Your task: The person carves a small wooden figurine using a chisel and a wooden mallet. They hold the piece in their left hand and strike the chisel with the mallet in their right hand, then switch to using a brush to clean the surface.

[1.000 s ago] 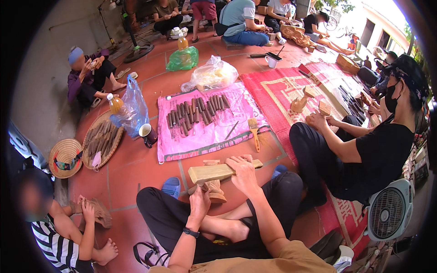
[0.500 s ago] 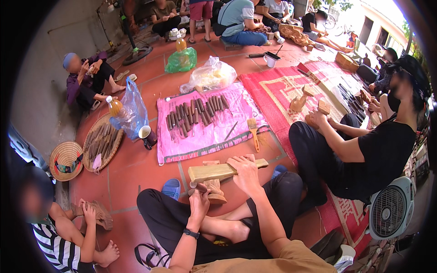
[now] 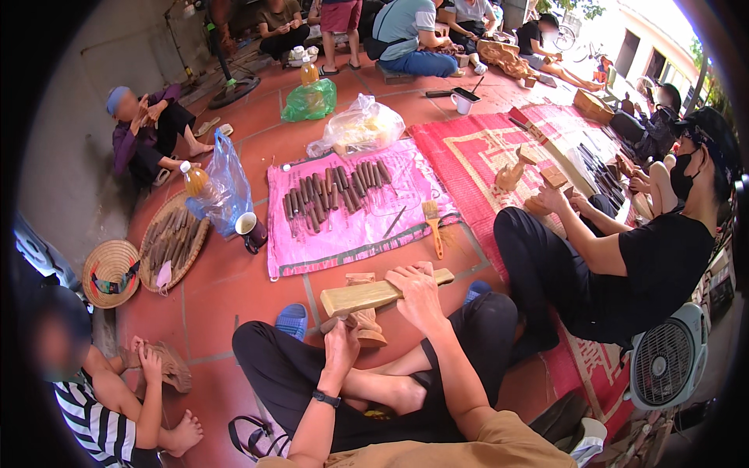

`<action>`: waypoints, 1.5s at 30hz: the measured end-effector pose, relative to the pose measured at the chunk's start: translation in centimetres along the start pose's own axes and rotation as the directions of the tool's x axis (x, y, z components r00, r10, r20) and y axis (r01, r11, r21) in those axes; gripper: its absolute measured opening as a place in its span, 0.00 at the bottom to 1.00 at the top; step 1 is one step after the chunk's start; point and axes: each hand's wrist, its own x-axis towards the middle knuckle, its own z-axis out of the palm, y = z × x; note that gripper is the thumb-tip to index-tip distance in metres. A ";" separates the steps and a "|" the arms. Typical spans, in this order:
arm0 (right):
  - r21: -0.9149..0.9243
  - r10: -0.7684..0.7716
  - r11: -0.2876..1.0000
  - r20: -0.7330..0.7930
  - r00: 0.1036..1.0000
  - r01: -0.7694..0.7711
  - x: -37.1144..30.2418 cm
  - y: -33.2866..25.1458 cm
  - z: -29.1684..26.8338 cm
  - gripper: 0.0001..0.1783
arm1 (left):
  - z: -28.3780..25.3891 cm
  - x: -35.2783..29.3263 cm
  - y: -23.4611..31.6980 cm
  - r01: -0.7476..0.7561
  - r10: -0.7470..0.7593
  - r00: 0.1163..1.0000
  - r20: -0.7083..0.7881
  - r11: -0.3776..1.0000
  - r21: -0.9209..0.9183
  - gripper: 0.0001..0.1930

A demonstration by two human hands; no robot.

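My right hand (image 3: 420,298) is wrapped round a long, squared wooden mallet (image 3: 355,299), its thick pale end pointing left. Just below that end, my left hand (image 3: 340,349) grips a tool with a dark round wooden handle, probably a chisel (image 3: 334,322); its blade is hidden. The mallet is at the top of the handle, though I cannot tell if they touch. Behind both hands stands a wooden carving (image 3: 370,331) with a rounded base, between my crossed legs on the floor. The mallet and my hands cover much of it.
Ahead, a pink cloth (image 3: 300,253) bears several dark-handled chisels (image 3: 335,191) and a brush (image 3: 433,226). A mug (image 3: 251,232) and a woven tray (image 3: 195,234) lie left. At right a person (image 3: 624,249) carves on a red mat (image 3: 460,148), near a fan (image 3: 669,355); another person (image 3: 101,390) sits left.
The mallet's thick end has come down slightly toward the tool handle in my left hand, covering more of its top. The person at right has turned their head and raised a wooden block a little.
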 end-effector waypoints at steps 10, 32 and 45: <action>-0.019 0.027 0.999 0.039 0.999 -0.026 -0.1 0.2 -0.1 0.19 | -0.6 0.6 -0.1 0.309 -0.376 0.926 -0.036 0.809 -0.501 0.04; 0.001 0.020 1.000 0.044 0.999 -0.020 -0.3 0.0 0.0 0.23 | 0.8 0.0 0.4 0.018 -0.022 0.999 -0.036 0.994 -0.106 0.06; 0.178 0.083 0.981 0.000 0.997 -0.082 -0.4 0.5 -0.4 0.20 | 0.3 0.1 0.2 0.089 -0.095 0.995 -0.009 0.959 -0.270 0.07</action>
